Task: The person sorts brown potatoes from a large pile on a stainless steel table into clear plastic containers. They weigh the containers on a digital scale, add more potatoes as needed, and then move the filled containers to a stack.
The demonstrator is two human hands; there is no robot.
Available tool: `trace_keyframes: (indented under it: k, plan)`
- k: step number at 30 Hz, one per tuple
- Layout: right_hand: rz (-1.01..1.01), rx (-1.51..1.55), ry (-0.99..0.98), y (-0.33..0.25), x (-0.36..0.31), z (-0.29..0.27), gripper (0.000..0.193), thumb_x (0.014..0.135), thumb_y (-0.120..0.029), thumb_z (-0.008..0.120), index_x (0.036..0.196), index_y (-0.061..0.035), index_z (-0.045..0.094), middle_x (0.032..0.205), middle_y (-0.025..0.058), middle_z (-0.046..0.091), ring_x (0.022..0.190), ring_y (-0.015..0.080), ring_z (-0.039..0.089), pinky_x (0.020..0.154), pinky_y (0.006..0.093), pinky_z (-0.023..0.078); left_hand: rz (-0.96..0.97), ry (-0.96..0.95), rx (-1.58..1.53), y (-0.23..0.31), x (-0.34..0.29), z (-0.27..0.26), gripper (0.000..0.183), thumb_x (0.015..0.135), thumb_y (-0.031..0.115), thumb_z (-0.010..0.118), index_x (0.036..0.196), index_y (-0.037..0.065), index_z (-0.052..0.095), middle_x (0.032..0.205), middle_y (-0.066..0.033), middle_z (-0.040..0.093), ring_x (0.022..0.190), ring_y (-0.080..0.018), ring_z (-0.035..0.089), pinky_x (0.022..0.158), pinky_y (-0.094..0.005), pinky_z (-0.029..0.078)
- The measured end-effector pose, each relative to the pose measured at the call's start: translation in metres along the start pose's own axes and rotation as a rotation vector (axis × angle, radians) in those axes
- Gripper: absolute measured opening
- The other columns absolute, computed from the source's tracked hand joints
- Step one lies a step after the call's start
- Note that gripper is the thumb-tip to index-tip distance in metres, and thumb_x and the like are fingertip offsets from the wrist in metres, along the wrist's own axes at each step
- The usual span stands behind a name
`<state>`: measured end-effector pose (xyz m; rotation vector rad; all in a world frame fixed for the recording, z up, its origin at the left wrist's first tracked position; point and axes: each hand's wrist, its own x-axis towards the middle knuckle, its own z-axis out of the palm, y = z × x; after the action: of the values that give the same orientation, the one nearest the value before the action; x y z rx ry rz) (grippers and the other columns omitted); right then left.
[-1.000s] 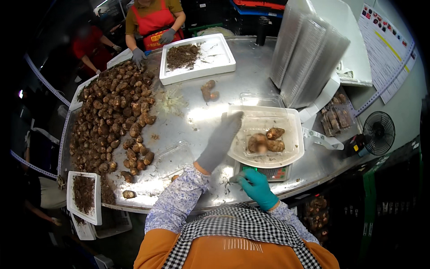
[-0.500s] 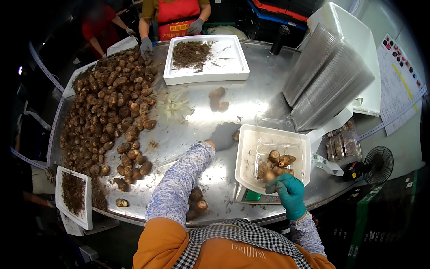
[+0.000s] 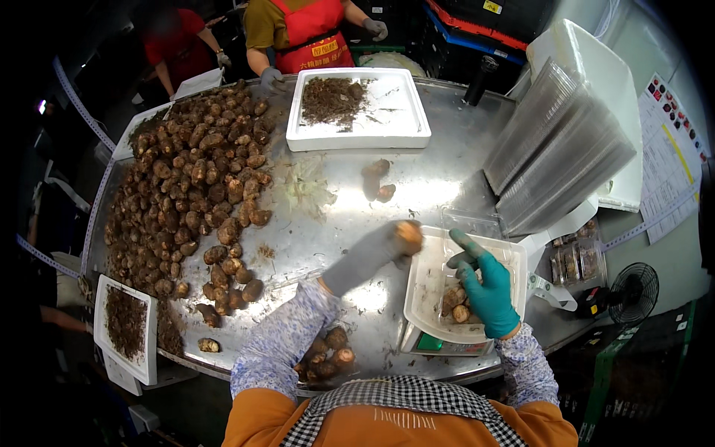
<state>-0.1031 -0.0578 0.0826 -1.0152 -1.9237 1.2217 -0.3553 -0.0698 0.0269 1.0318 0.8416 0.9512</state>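
Observation:
My left hand (image 3: pixel 369 257), in a grey glove, grips a brown taro (image 3: pixel 408 236) at the near-left rim of a white plastic tray (image 3: pixel 418 298). The tray rests on a scale (image 3: pixel 447 347) with a green display. In it sits a clear plastic box holding several small taros (image 3: pixel 460 313), partly hidden by my right hand. Over the box is my right hand (image 3: pixel 488 290) in a teal glove, fingers spread and nothing visible in them. Two or so loose taros (image 3: pixel 378 179) lie farther up the metal table (image 3: pixel 313 253).
A big heap of taros (image 3: pixel 186 186) covers the left side. More taros (image 3: pixel 328 354) lie by my left forearm. White foam trays (image 3: pixel 417 119) hold dirt and scraps. Stacked clear boxes (image 3: pixel 558 149) and a fan (image 3: pixel 633 287) stand at right. Two people in red work across the table.
My left hand has lifted a taro from the table and brought it to the tray. My right hand has moved up over the box and spread its fingers. The co-worker's hands shifted.

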Motion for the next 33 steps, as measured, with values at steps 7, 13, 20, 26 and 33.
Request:
trace_keyframes:
  k: [7,13,20,26,33]
  plan:
    - [-0.075,0.056,0.264,0.020,0.004,-0.039,0.027,0.101,-0.009,0.049,0.123,-0.0006,0.061,0.108,0.0074,0.068,0.083,0.0105,0.062,0.069,0.0236,0.049,0.560,0.251,0.962,-0.002,0.039,0.043,0.058,0.088,0.028,0.067,0.136,0.004,0.048,0.131,-0.0192,0.052,0.126,-0.0320,0.047,0.108,-0.0430,0.037]
    - [0.055,0.054,0.291,0.037,-0.013,-0.071,0.026,0.100,-0.009,0.051,0.121,-0.0013,0.063,0.095,0.0061,0.069,0.077,0.0093,0.060,0.066,0.0229,0.048,0.053,0.768,1.169,-0.043,0.115,-0.083,0.060,0.079,0.038,0.068,0.133,0.018,0.052,0.140,-0.0223,0.038,0.122,-0.0393,0.042,0.101,-0.0469,0.039]
    - [0.064,-0.024,0.238,0.039,-0.013,-0.076,0.025,0.099,-0.011,0.053,0.119,-0.0027,0.066,0.092,0.0060,0.070,0.083,0.0111,0.065,0.073,0.0246,0.052,-0.242,0.726,1.330,-0.063,0.155,-0.089,0.041,0.080,0.035,0.067,0.114,0.014,0.068,0.130,-0.0139,0.045,0.115,-0.0348,0.046,0.095,-0.0461,0.043]
    - [0.166,0.158,0.296,0.039,-0.024,-0.079,0.025,0.099,-0.013,0.053,0.117,0.0000,0.066,0.088,0.0055,0.068,0.078,0.0111,0.063,0.073,0.0250,0.052,0.055,0.308,-0.395,-0.064,0.100,-0.082,0.053,0.098,0.048,0.050,0.125,0.003,0.053,0.111,-0.0129,0.061,0.097,-0.0292,0.064,0.075,-0.0322,0.055]
    - [0.062,0.121,0.077,0.019,-0.031,-0.059,0.025,0.099,-0.013,0.053,0.117,-0.0005,0.066,0.092,0.0058,0.069,0.082,0.0109,0.064,0.075,0.0241,0.051,0.041,-0.052,-1.049,-0.037,0.034,0.000,0.062,0.100,0.056,0.034,0.130,0.003,0.049,0.134,-0.0219,0.049,0.119,-0.0352,0.054,0.075,-0.0383,0.058]
